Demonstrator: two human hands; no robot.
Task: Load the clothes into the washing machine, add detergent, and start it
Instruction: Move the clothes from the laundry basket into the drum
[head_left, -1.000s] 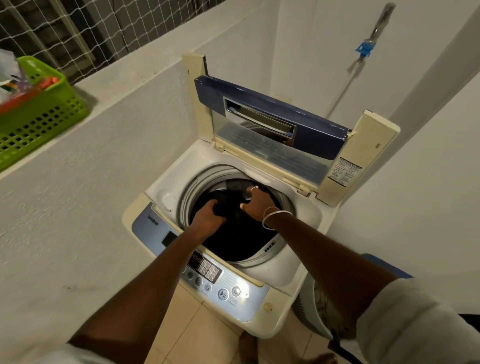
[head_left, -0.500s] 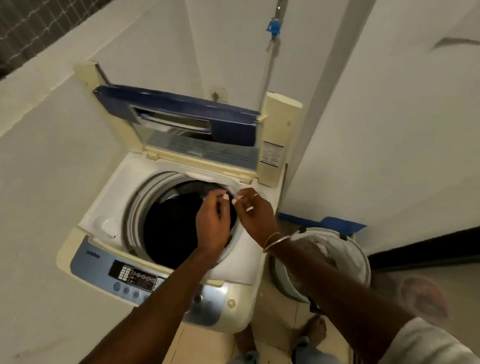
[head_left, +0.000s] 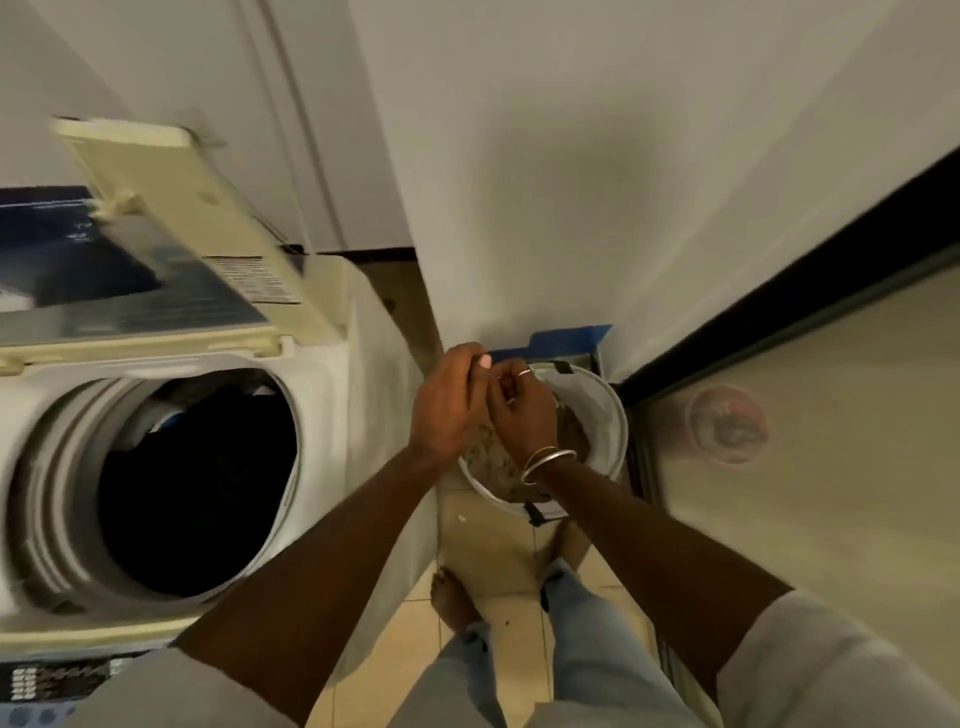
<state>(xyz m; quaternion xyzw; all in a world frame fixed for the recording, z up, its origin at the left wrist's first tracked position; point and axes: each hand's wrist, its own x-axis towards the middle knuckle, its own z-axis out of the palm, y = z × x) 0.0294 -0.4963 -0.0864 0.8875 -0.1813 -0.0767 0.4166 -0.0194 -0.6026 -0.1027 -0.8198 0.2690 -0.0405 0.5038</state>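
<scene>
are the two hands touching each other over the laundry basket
Touching. The head view shows the left hand pressed against the right hand, no gap, above the basket.

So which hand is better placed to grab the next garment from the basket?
Right hand: it hangs over the basket and its clothes; the left hand sits at the near rim.

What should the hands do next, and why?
Probably dip into the round white laundry basket and grab the patterned cloth. Both the left hand and right hand hover above it, and the white top-loading washing machine is open.
</scene>
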